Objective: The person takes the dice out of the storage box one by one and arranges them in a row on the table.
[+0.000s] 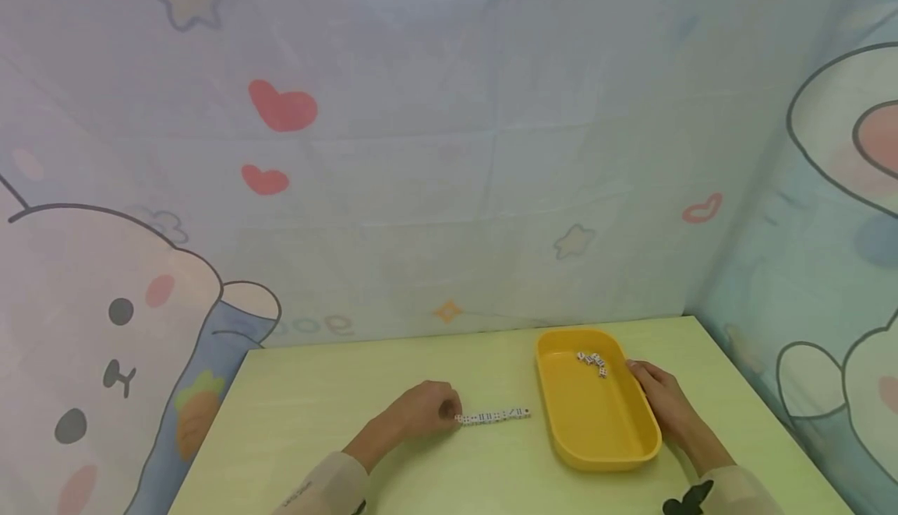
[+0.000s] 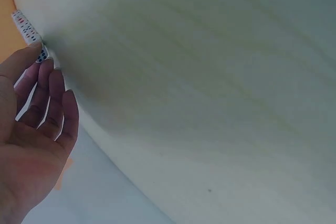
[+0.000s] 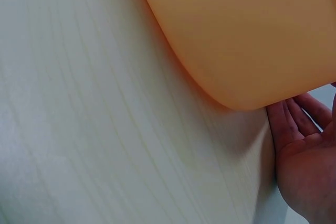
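Observation:
Small white dice with dark and red pips stand side by side in a row point(image 1: 494, 417) on the table. At the row's left end my left hand point(image 1: 424, 408) pinches a die point(image 2: 41, 54) between thumb and fingertips; the die touches or nearly touches its neighbour. My right hand point(image 1: 665, 400) holds the right side of a yellow tray point(image 1: 596, 453), its thumb by the rim and its fingers point(image 3: 286, 121) against the outer wall. Several loose dice point(image 1: 595, 361) lie inside the tray, toward its far end.
The pale yellow-green table point(image 1: 316, 375) reaches back to a printed cloth backdrop point(image 1: 421, 211) with hearts, stars and cartoon animals. Another cloth panel point(image 1: 786, 281) hangs along the right side. The tray stands to the right of the dice row, a short gap away.

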A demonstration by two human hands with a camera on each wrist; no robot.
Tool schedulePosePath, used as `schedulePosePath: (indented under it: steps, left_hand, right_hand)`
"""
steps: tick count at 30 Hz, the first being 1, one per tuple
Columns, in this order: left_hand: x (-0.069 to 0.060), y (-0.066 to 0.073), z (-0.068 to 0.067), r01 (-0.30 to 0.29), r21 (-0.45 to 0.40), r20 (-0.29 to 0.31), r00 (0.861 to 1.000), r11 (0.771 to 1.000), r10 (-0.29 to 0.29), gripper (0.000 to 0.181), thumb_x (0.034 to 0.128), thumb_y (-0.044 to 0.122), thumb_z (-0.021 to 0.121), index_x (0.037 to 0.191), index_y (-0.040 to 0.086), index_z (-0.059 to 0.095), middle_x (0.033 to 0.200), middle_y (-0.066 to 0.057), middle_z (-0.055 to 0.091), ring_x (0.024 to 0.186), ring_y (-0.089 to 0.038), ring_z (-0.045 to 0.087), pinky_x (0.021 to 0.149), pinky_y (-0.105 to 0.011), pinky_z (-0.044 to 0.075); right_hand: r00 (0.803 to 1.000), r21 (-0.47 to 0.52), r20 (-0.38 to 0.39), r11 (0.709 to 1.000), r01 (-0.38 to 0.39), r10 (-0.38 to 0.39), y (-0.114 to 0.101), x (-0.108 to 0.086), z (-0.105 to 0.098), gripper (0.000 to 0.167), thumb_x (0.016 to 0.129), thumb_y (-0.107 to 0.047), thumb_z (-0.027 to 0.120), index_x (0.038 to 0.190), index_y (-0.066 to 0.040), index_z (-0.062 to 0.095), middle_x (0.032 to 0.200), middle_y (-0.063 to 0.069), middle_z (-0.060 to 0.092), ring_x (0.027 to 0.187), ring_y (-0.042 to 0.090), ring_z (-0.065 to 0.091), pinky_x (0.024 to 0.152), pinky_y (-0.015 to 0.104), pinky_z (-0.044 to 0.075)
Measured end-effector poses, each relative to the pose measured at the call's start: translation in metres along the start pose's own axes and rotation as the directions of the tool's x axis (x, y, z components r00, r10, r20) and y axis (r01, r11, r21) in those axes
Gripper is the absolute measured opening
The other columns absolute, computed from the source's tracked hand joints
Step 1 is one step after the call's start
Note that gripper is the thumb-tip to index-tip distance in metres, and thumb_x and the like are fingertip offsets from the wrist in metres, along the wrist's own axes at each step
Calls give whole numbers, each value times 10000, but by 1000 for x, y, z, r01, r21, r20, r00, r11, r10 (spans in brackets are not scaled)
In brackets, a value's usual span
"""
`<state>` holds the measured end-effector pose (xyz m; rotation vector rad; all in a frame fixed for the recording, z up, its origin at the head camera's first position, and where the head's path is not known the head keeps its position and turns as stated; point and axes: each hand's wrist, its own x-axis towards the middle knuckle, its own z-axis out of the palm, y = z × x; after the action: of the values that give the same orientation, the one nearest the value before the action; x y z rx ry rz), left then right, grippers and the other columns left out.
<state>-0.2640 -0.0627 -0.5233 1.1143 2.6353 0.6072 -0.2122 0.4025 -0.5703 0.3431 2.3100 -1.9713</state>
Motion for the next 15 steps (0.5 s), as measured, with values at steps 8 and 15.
schedulePosePath:
  steps: [8, 15]
  left_hand:
    - [-3, 0, 3, 3, 4, -15, 1000, 1000, -3, 73, 958, 164, 807, 1010, 168, 755, 955, 133, 639, 864, 13, 575, 794, -198, 541]
    - [1, 6, -10, 58, -61, 37, 998, 996, -56, 262, 936, 367, 836, 1080, 166, 750, 1010, 112, 645, 913, -34, 589, 825, -243, 543]
  right_hand:
    - [1000, 6, -3, 1000, 6, -6, -3, 1, 0, 693, 1123, -525, 451, 1539, 29, 437, 1295, 151, 659, 993, 170, 693, 829, 350, 621]
    - [1000, -12, -6, 1000, -20, 20, -2, 0, 0, 700, 1117, -539, 456, 1544, 15, 438, 1306, 149, 653, 991, 176, 685, 826, 347, 619]
